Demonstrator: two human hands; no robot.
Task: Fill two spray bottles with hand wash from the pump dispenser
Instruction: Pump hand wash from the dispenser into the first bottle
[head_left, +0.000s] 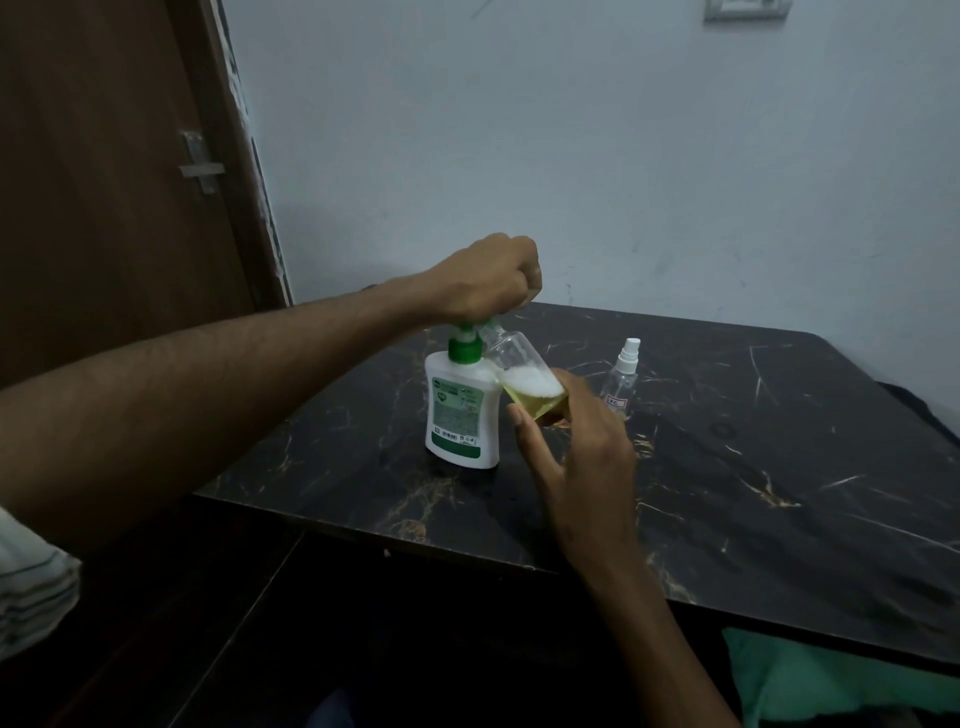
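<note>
Filling is underway: left hand (485, 278) fisted on white green-topped pump dispenser (461, 410), right hand (576, 441) fingers gripping tilted clear plastic bottle (522, 374), part full, while capped small spray bottle (621, 382) at three o'clock looks empty.

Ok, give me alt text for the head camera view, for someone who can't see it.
A left hand presses the pump dispenser while the right hand tilts a clear bottle under its nozzle; a capped spray bottle stands nearby.

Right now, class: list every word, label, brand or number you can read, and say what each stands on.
Pump dispenser: green and white label, print too blurred to read.
Capped spray bottle: small white sticker with handwriting, too small to read surely.
Tilted spray bottle: no text visible.
Nothing else bears text.
</note>
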